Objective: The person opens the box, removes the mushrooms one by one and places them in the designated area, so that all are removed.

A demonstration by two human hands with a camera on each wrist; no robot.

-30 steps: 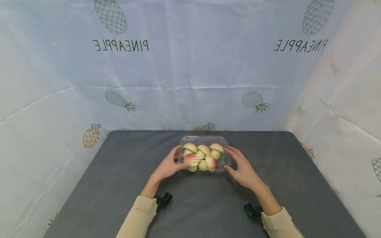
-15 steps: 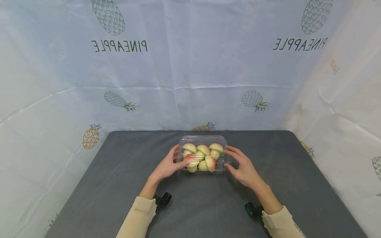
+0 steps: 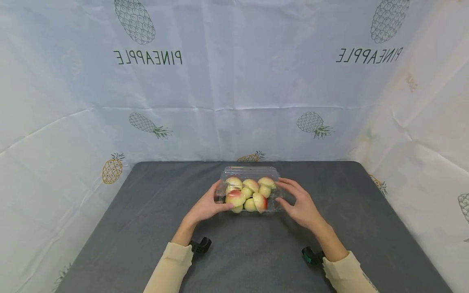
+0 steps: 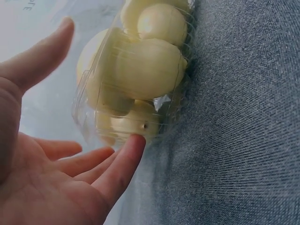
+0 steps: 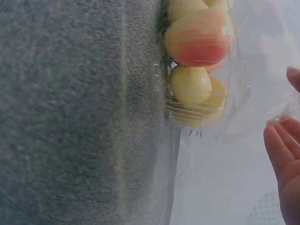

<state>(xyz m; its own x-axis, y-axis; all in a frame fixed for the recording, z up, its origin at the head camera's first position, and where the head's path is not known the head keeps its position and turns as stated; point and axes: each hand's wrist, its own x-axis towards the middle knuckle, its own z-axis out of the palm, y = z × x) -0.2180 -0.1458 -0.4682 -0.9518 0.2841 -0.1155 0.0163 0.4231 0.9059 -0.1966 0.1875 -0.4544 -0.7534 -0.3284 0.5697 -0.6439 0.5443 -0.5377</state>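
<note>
A clear plastic clamshell container (image 3: 272, 174) stands on the dark cloth, filled with several round yellow fruits (image 3: 235, 197) blushed red. At its left end is my left hand (image 3: 206, 206), thumb reaching to the front and fingers along the side. In the left wrist view a fingertip (image 4: 137, 142) meets the ribbed side wall, while the thumb is spread well away from it. My right hand (image 3: 303, 209) is at the right end, thumb and fingers bent about the clear edge. The right wrist view shows clear plastic glinting between thumb and fingers (image 5: 277, 145), above the fruit.
The container is near the far edge of the grey-black cloth-covered table (image 3: 176, 175). Behind it hangs a white curtain (image 3: 249, 81) printed with pineapples, which continues along both sides. Black wrist bands (image 3: 200, 245) with camera mounts sit by the cream sleeves.
Both hands keep their places at the ends of the container, with only slight finger shifts. The left thumb has slid down a little at the front. The fruits look unmoved.
</note>
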